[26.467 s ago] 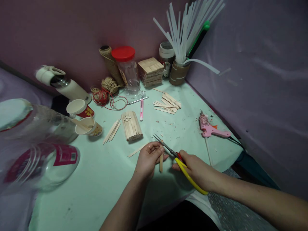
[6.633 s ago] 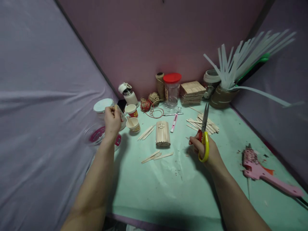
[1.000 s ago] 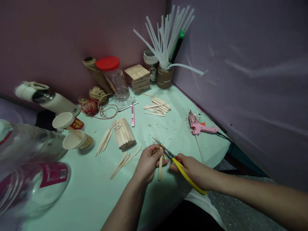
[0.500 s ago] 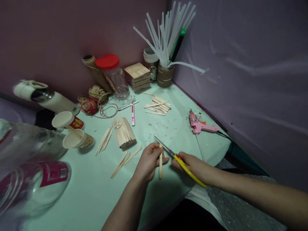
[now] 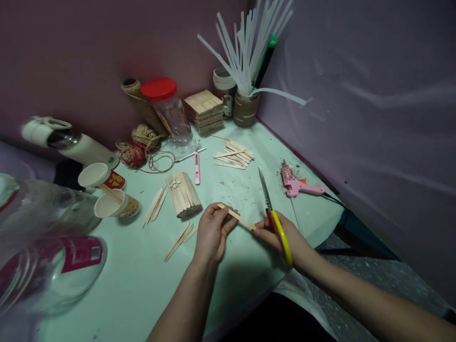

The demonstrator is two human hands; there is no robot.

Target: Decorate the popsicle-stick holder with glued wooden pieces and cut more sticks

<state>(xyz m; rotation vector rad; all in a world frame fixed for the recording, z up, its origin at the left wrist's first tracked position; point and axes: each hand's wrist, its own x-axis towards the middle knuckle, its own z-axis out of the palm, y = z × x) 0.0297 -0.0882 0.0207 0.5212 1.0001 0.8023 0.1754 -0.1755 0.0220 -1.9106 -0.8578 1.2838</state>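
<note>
My left hand [image 5: 211, 230] pinches one end of a thin wooden craft stick [image 5: 238, 217] held slantwise above the pale green table [image 5: 142, 280]. My right hand [image 5: 281, 237] grips yellow-handled scissors [image 5: 273, 213], blades closed and pointing away from me, while its fingertips touch the stick's other end. A panel of glued sticks [image 5: 182, 193] lies just beyond my left hand. Loose trimmed sticks [image 5: 180, 237] lie to the left of that hand.
A pink glue gun [image 5: 297, 183] lies at the right edge. Loose sticks [image 5: 233, 153], a pink knife [image 5: 196, 167], paper cups [image 5: 111, 199], twine [image 5: 142, 137], a red-lidded jar [image 5: 167, 109], stacked stick squares [image 5: 204, 109] and a cup of white strips [image 5: 245, 102] stand further back. Clear plastic bottles [image 5: 46, 256] lie left.
The scissors have come off the stick and swung to point away from me. The stick has turned from upright to slanting, now held between both hands.
</note>
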